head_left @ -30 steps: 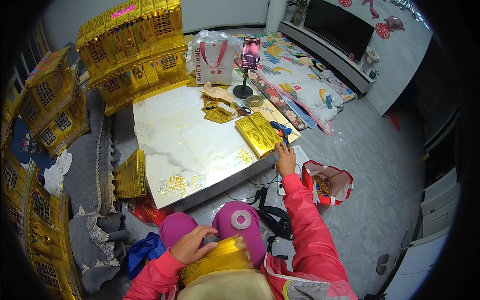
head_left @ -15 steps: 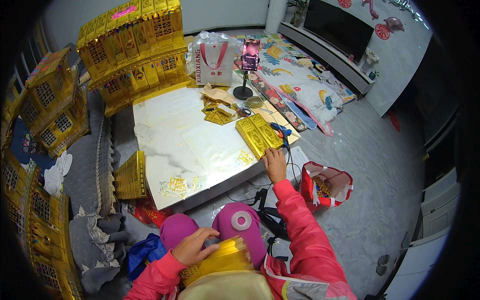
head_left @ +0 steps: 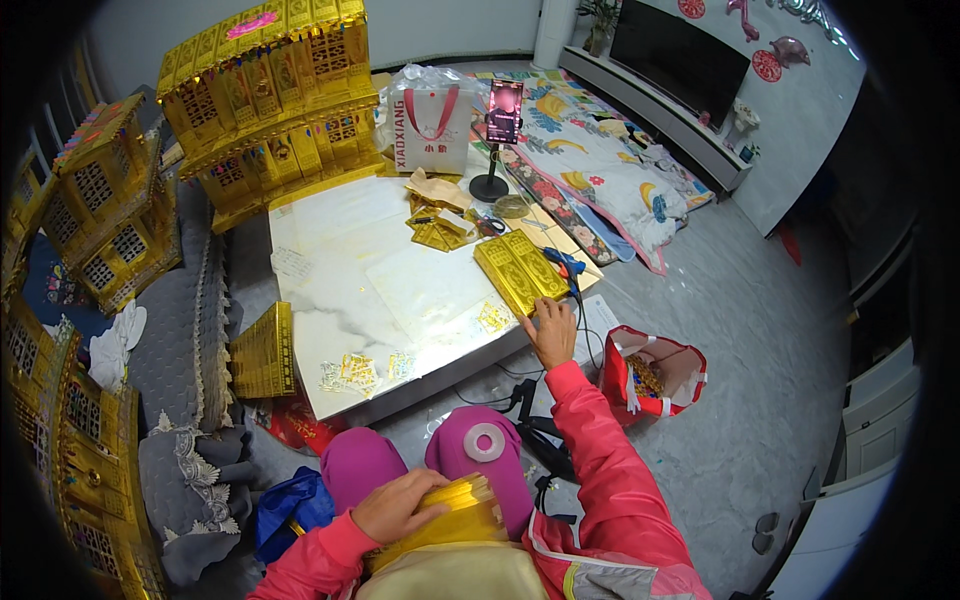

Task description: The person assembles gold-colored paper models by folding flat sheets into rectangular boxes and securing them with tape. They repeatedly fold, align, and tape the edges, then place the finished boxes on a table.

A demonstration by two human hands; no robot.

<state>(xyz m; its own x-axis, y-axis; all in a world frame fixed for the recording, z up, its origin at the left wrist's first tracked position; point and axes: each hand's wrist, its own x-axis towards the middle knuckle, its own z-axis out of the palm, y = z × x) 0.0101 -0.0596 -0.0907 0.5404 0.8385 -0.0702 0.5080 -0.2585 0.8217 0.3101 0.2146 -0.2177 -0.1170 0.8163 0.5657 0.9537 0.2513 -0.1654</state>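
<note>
In my lap sits a stack of gold paper pieces, tilted with its layered edges up. My left hand lies over its upper side, fingers and thumb closed around the edge. On the table's right corner are two gold embossed paper stacks side by side. My right hand touches their near end with its fingers apart; the fingertips partly cover that edge. Just beyond it lies a blue glue gun with a black cable. A roll of clear tape rests on my right knee.
The white table carries gold scraps, small cut-outs, scissors and a phone on a stand. A red bag stands on the floor at right. Gold paper houses stand at left and behind.
My left hand has moved right and its fingers have come down onto the gold stack in my lap. My right hand stays at the stacks on the table.
</note>
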